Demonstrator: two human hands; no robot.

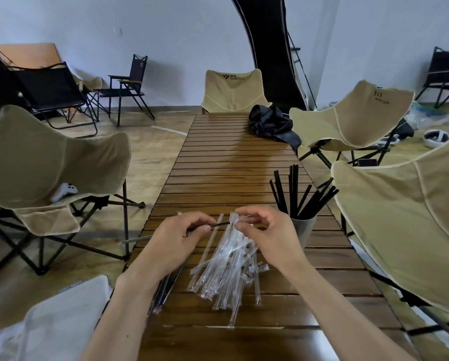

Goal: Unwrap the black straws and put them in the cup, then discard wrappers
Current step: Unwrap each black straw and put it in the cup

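Note:
My left hand [177, 242] pinches a black straw [219, 224] that runs rightward into a clear wrapper [235, 220]. My right hand [266, 231] grips that wrapper at its bunched end, just above the table. Below both hands lies a pile of empty clear wrappers [230, 273] on the slatted wooden table [234, 162]. A grey cup [303, 227] stands just right of my right hand, with several unwrapped black straws [295, 194] sticking up out of it. More wrapped straws [163, 293] lie under my left forearm at the table's left edge.
A black bag [270, 123] sits on the far right of the table. Beige folding chairs [48, 162] flank the table on both sides, and one stands at its far end. A white bin bag [48, 324] is at lower left beside the table.

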